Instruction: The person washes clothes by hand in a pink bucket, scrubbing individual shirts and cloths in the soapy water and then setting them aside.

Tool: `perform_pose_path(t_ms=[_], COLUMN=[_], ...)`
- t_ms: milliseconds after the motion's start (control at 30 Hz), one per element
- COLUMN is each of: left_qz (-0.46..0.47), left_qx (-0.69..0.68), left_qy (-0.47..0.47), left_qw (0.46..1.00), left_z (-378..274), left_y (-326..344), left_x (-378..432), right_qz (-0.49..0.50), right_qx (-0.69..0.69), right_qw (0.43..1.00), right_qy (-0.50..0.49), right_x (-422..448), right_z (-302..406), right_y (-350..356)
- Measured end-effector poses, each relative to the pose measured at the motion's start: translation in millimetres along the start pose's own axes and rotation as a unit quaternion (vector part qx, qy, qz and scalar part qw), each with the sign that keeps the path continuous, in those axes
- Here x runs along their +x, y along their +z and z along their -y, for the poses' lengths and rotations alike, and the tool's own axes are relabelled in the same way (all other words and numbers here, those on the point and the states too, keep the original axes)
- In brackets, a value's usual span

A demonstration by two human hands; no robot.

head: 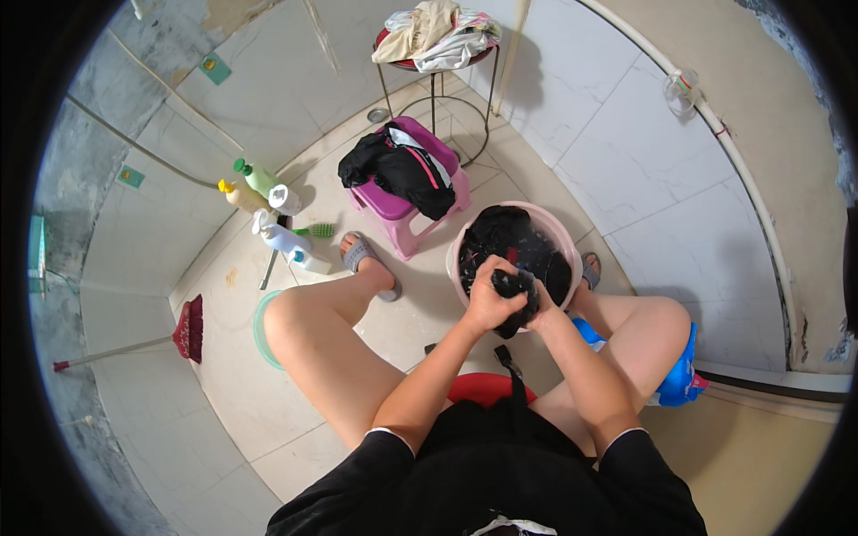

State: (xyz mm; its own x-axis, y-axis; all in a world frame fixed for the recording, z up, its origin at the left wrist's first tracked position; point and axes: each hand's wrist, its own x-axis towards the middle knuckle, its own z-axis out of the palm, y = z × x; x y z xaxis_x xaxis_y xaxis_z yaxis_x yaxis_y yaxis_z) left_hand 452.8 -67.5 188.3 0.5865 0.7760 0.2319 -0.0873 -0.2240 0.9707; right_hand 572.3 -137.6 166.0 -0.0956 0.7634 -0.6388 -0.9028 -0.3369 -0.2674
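Over the near rim of a pale pink basin (458,285), my left hand (495,298) and my right hand (546,305) both grip one bunched, wet black cloth (515,295). Part of that cloth hangs down between the hands, partly hidden by the fingers. Inside the basin, dark water and more black clothing (499,231) show, with light suds and a small red patch. The basin stands on the tiled floor between my feet. Whether the held cloth joins the clothing in the basin I cannot tell.
Beyond the basin, a pink plastic stool (385,201) carries black garments (415,171). A round metal-legged stool (434,107) behind it bears light clothes (439,33). Several bottles (260,184) and a green brush (322,230) are at left. A blue plastic package (677,375) lies by my right leg.
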Motion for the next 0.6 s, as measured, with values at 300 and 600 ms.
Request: perform_pose_path(t_ms=[300,600], left_qz=[-0.136,-0.364], left_qx=[-0.074,-0.318], left_qy=[-0.251,-0.058], left_qw=[0.956,0.873], left_z=[38.7,-64.6], left_y=[4.7,-117.1], left_x=[10.1,130.7], right_qz=[-0.218,0.045], right_qx=[0.054,-0.074], right_qw=[0.974,0.960], right_qy=[-0.022,-0.267], right_x=[23.4,89.9], right_z=[16.6,101.9], right_y=[-6.4,198.3])
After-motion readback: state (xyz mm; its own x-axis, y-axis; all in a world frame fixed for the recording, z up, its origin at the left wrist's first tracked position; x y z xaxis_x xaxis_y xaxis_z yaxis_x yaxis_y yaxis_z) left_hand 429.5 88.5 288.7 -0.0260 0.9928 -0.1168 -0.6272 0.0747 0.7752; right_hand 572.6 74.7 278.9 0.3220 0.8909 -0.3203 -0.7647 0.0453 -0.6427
